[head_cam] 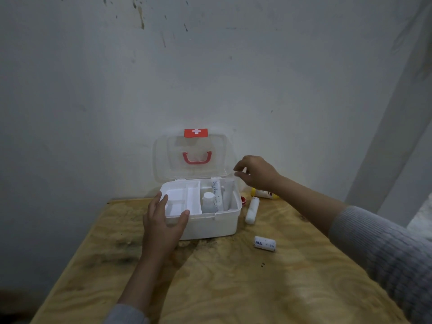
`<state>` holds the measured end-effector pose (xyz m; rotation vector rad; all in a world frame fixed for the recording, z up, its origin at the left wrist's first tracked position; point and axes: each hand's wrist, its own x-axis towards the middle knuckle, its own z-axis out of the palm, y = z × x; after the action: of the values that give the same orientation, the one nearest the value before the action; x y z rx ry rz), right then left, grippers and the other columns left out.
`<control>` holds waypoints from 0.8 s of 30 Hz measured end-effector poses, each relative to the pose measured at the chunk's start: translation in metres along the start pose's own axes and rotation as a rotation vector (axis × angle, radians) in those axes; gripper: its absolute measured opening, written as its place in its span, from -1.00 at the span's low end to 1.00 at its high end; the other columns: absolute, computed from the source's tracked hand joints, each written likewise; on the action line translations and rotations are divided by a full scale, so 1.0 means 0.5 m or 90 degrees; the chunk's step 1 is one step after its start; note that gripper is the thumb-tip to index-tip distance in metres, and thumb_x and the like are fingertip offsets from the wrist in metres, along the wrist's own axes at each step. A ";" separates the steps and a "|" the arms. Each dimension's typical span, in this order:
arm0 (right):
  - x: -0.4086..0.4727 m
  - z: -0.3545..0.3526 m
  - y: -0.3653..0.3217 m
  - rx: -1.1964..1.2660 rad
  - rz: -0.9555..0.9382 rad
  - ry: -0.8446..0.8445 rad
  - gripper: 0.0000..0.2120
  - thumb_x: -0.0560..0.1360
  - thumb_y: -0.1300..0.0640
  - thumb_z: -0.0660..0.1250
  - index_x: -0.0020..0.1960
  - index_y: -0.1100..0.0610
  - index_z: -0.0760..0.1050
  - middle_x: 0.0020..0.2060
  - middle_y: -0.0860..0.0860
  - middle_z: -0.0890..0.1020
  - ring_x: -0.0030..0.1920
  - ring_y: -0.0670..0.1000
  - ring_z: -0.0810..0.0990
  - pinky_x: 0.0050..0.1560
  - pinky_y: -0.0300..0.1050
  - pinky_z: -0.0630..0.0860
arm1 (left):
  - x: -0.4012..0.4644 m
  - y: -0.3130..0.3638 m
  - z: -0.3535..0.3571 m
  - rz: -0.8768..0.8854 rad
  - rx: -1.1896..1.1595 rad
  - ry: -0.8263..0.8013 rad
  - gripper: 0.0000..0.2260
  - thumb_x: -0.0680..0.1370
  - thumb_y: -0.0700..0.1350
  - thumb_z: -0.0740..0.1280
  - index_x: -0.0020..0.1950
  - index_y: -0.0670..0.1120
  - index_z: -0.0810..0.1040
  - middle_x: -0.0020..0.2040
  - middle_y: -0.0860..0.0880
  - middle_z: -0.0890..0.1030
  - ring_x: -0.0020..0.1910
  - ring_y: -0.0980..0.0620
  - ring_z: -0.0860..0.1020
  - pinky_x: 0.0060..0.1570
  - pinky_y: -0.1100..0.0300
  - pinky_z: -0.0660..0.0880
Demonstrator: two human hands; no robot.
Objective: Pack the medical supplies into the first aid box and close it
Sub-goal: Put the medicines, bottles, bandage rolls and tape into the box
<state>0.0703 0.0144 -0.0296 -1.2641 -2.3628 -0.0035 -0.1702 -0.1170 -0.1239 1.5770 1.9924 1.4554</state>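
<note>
A white first aid box (210, 224) stands open at the back of the wooden table, its clear lid (168, 160) upright with a red handle and a red cross latch. A white inner tray (177, 199) fills the box's left half; a small white bottle (208, 202) and some packets stand in the right half. My left hand (163, 220) rests on the box's front left corner, gripping the tray's edge. My right hand (254, 171) hovers above the box's right rear corner, fingers pinched with nothing visible in them. A white roll (252, 210) and a small wrapped bandage roll (264, 243) lie to the box's right.
A yellow bottle (264, 193) lies behind my right forearm, and a red object (243, 200) peeks out beside the box. The plywood table (233, 288) ends at a grey wall just behind the box. A pale post rises at the far right.
</note>
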 end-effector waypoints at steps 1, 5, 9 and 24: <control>-0.009 -0.001 0.018 -0.003 0.020 0.006 -0.80 0.50 0.12 0.32 0.06 0.18 0.60 -0.04 0.12 0.63 -0.11 0.04 0.57 -0.08 -0.06 0.52 | 0.000 0.000 0.000 0.001 -0.002 0.000 -0.40 0.43 0.10 0.39 0.42 -0.02 0.32 0.50 0.04 0.23 0.44 -0.06 0.20 0.29 -0.09 0.33; -0.050 0.007 0.098 -0.059 0.124 -0.027 -0.78 0.49 0.15 0.32 0.11 0.17 0.57 0.03 0.12 0.62 0.04 0.09 0.57 -0.01 -0.05 0.50 | -0.001 0.002 0.000 0.003 -0.003 0.003 -0.40 0.43 0.09 0.39 0.42 -0.03 0.32 0.49 0.04 0.23 0.44 -0.06 0.20 0.28 -0.09 0.33; -0.094 0.029 0.161 -0.187 0.239 -0.124 -0.66 0.47 0.17 0.28 0.24 0.08 0.46 0.15 0.10 0.58 0.19 0.15 0.48 0.10 0.06 0.50 | -0.002 0.007 -0.001 0.004 0.001 0.004 -0.40 0.43 0.08 0.40 0.42 -0.04 0.32 0.50 0.01 0.23 0.44 -0.08 0.20 0.29 -0.08 0.32; -0.136 0.069 0.191 -0.013 0.282 -0.060 -0.67 0.37 0.22 0.38 0.13 0.18 0.47 -0.04 0.17 0.61 -0.09 0.13 0.56 -0.25 -0.11 0.42 | -0.001 0.005 0.000 -0.001 0.000 0.002 -0.40 0.43 0.09 0.39 0.41 -0.02 0.32 0.50 0.02 0.23 0.44 -0.07 0.21 0.29 -0.12 0.33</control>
<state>0.1644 0.0231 -0.1071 -1.8044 -2.1108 0.1750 -0.1686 -0.1178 -0.1222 1.5737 1.9944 1.4583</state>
